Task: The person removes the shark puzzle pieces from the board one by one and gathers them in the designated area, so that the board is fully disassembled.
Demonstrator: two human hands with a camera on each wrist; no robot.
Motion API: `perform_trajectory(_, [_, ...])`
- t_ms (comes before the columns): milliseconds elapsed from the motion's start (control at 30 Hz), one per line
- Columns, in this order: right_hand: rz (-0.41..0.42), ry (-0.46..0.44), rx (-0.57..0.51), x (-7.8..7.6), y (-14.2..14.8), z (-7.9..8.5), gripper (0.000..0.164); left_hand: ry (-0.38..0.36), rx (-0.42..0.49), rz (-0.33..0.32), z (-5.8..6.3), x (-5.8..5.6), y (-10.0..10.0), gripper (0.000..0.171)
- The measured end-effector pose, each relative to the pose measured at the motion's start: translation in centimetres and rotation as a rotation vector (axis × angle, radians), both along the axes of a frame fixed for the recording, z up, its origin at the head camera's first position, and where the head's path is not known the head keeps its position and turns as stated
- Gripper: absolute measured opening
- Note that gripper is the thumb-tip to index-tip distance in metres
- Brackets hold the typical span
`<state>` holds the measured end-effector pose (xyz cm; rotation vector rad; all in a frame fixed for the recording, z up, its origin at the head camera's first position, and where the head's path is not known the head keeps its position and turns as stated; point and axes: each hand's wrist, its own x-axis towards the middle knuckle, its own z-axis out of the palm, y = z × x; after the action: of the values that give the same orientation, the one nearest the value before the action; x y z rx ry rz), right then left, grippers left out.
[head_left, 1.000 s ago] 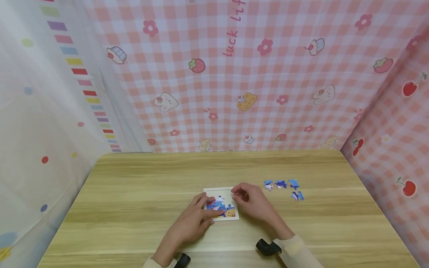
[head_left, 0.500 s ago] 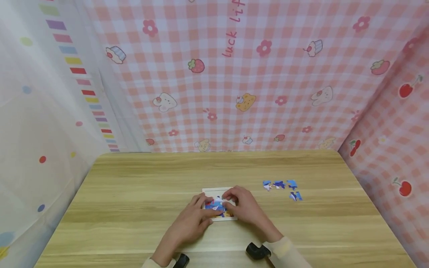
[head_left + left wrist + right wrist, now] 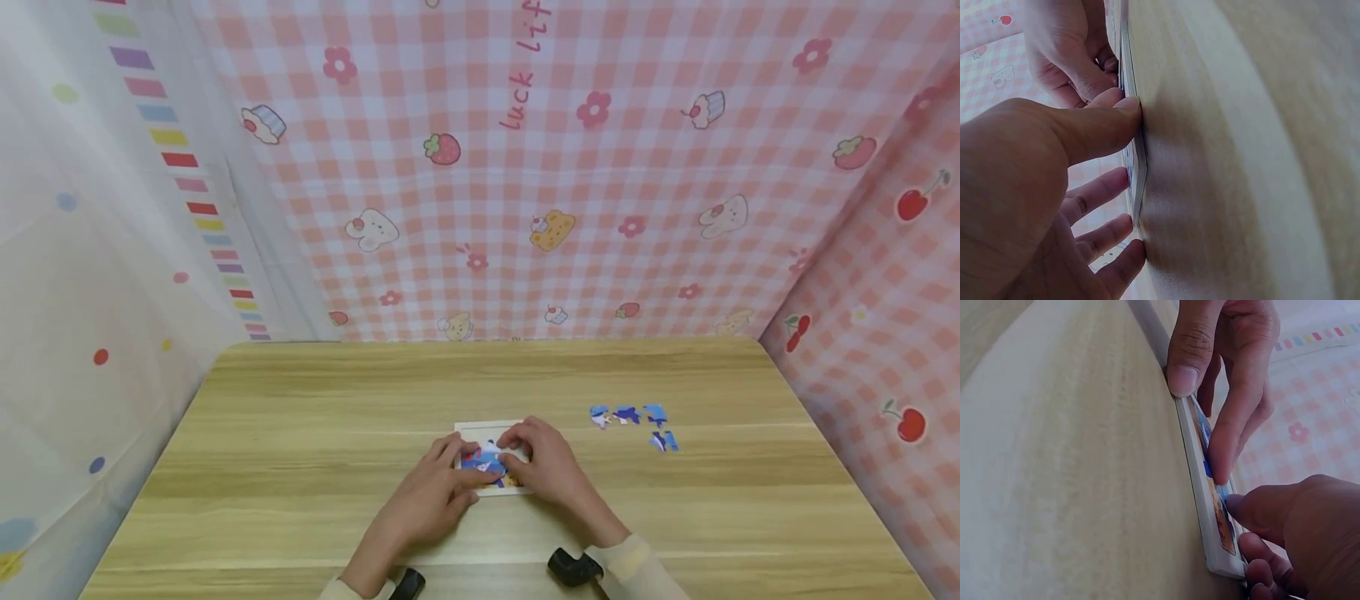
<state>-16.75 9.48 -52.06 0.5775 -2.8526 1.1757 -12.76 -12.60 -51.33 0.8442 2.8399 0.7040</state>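
Note:
A small jigsaw puzzle in a white frame (image 3: 472, 430) lies on the table, its lower part showing blue and orange picture pieces. My left hand (image 3: 431, 492) lies over its left side, fingers mostly straight, index finger pressing on the picture. In the left wrist view the left thumb (image 3: 1107, 128) touches the frame's near edge. My right hand (image 3: 551, 462) is over the right part, thumb and index finger pinching a puzzle piece down at the picture; that piece is mostly hidden. The right thumb (image 3: 1260, 506) sits close to the left index finger in the right wrist view.
Several loose blue and white puzzle pieces (image 3: 627, 414) lie on the wooden table (image 3: 300, 417), right of and beyond the frame. One piece (image 3: 663, 441) lies nearer than the others. A pink checked curtain (image 3: 487, 192) hangs behind the table.
My right hand has moved left from the frame's right edge onto the picture, and stays there from half a second ago. The left hand and the loose pieces stay in place.

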Motion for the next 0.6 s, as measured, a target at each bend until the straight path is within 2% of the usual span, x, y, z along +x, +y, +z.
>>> perform_trajectory(167, [-0.011, 0.010, 0.003, 0.01, -0.18, -0.11, 0.010, -0.003, -0.001, 0.007, -0.12, -0.02, -0.10, 0.039])
perform_trajectory(400, [-0.044, -0.021, -0.015, 0.11, -0.26, -0.05, 0.011, -0.006, -0.001, 0.003, -0.04, -0.04, -0.02, 0.038])
perform_trajectory(600, [-0.046, -0.058, -0.080, 0.18, -0.20, 0.10, 0.009, -0.003, -0.005, 0.002, -0.03, 0.00, -0.02, 0.038])
